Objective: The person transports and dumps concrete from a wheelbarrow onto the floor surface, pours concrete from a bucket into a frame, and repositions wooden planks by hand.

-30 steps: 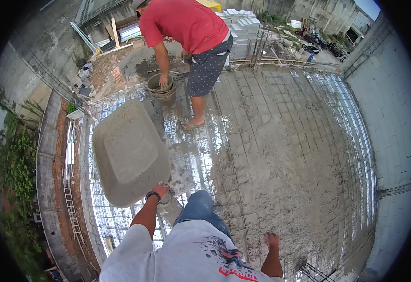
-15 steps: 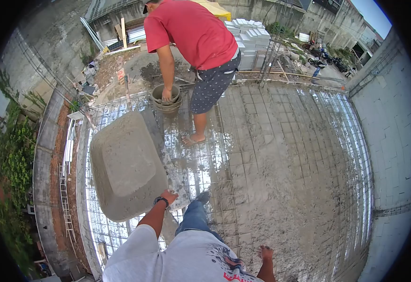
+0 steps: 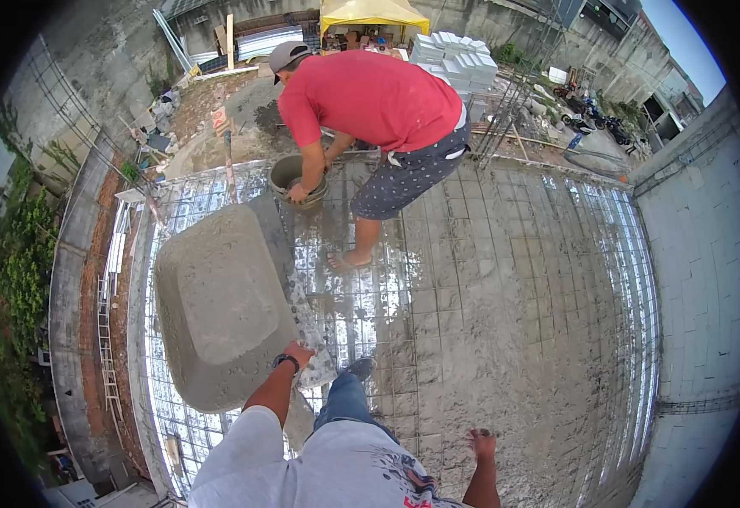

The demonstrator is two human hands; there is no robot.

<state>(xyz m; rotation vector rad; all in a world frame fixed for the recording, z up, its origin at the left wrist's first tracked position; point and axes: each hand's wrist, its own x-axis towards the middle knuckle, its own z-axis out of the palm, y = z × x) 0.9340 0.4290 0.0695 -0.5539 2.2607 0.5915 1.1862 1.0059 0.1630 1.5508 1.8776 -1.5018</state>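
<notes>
At the lower right corner of a large cement-coated wheelbarrow tray (image 3: 234,296), my left hand (image 3: 300,354) closes on the rim, with a dark watch on its wrist. No handles or wheel show on the tray. My right hand (image 3: 482,443) hangs over the wet concrete (image 3: 522,364), empty, with its fingers loosely apart. Ahead, a co-worker in a red shirt (image 3: 378,93) bends down with both hands at a stack of grey buckets (image 3: 288,173) beyond the tray.
Steel rebar mesh (image 3: 361,296) covers the floor, partly buried in concrete. A block wall (image 3: 700,279) rises at the right. Pale blocks (image 3: 454,59) are stacked at the back, near a yellow canopy (image 3: 374,13). A ladder (image 3: 109,364) lies beyond the left edge.
The co-worker has brought a second hand to the buckets, with the torso now further right. My left hand stays on the tray rim. The view has shifted slightly.
</notes>
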